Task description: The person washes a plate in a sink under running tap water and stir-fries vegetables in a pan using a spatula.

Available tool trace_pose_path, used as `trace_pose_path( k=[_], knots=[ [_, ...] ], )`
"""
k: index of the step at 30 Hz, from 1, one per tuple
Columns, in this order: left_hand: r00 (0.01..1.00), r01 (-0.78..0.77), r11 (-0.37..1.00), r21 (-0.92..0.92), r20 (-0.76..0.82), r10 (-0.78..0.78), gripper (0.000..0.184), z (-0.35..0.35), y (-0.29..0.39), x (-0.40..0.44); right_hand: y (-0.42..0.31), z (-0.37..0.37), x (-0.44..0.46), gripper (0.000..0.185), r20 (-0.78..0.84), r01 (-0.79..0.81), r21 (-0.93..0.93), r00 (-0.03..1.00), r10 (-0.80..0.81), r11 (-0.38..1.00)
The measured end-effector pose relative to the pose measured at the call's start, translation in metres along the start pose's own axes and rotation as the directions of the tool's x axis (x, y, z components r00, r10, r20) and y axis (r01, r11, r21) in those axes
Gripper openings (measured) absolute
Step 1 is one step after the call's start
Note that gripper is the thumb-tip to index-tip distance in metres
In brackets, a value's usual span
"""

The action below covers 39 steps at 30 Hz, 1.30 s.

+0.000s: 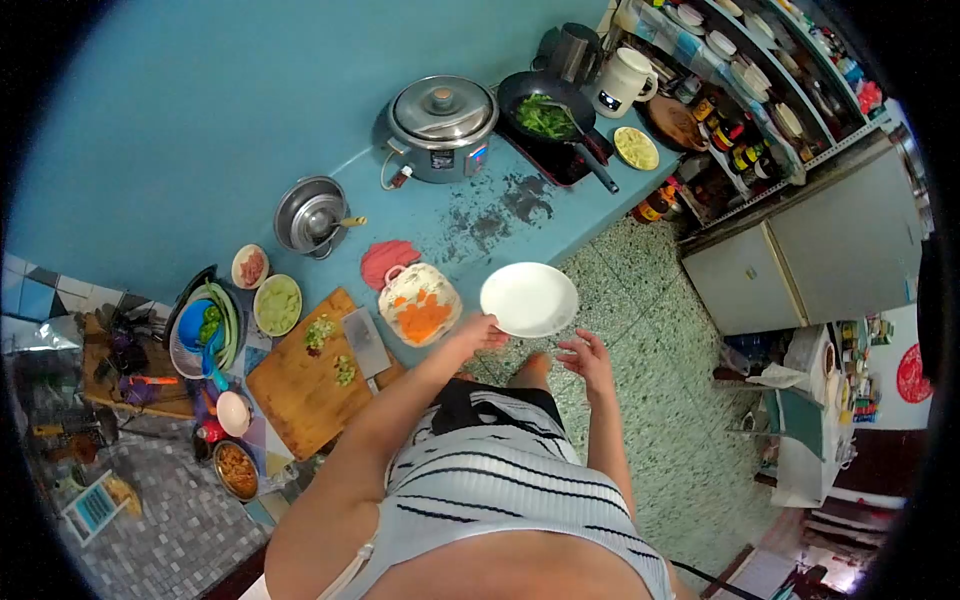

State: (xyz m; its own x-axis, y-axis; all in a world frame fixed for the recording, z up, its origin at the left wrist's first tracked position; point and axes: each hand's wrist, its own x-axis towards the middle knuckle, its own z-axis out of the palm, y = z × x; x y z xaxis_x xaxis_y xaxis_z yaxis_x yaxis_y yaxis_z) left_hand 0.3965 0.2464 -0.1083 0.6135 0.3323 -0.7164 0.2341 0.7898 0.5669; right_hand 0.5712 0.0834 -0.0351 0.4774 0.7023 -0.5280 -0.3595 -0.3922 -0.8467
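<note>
Near centre, the left hand is pinching a round white dish one-sidedly, risking tipping, the right hand hovering spread-fingered.

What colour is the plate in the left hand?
The plate is white; head view.
</note>
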Motion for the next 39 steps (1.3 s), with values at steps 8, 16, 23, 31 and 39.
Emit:
trace_pose_path(
  k=[8, 16, 23, 31, 39],
  knots=[
    [0.902, -0.074, 0.975, -0.210, -0.432, -0.025, 0.028, -0.030, 0.037, 0.127, -0.098, -0.047, 0.140, 0.038, 0.059, 0.181, -0.180, 0.983, -0.173, 0.967],
    [0.788, -0.089, 0.956, -0.280, -0.606, -0.104, 0.024, -0.020, 0.052, 0.207, -0.197, -0.075, 0.290, 0.043, 0.115, 0.344, -0.434, 0.938, -0.327, 0.833],
    [0.729, -0.251, 0.726, -0.640, -0.619, -0.293, 0.027, -0.006, 0.053, 0.209, -0.216, -0.064, 0.381, 0.045, 0.165, 0.386, -0.685, 0.908, -0.384, 0.618],
    [0.851, -0.374, 0.825, -0.422, -0.510, 0.125, 0.034, 0.022, 0.102, 0.144, -0.174, -0.032, 0.414, 0.050, 0.101, 0.424, -0.729, 0.843, -0.528, 0.537],
    [0.812, -0.358, 0.913, -0.195, -0.548, 0.201, 0.028, 0.033, 0.134, 0.111, -0.167, -0.018, 0.411, 0.053, 0.036, 0.336, -0.848, 0.808, -0.588, 0.410]
  ],
)
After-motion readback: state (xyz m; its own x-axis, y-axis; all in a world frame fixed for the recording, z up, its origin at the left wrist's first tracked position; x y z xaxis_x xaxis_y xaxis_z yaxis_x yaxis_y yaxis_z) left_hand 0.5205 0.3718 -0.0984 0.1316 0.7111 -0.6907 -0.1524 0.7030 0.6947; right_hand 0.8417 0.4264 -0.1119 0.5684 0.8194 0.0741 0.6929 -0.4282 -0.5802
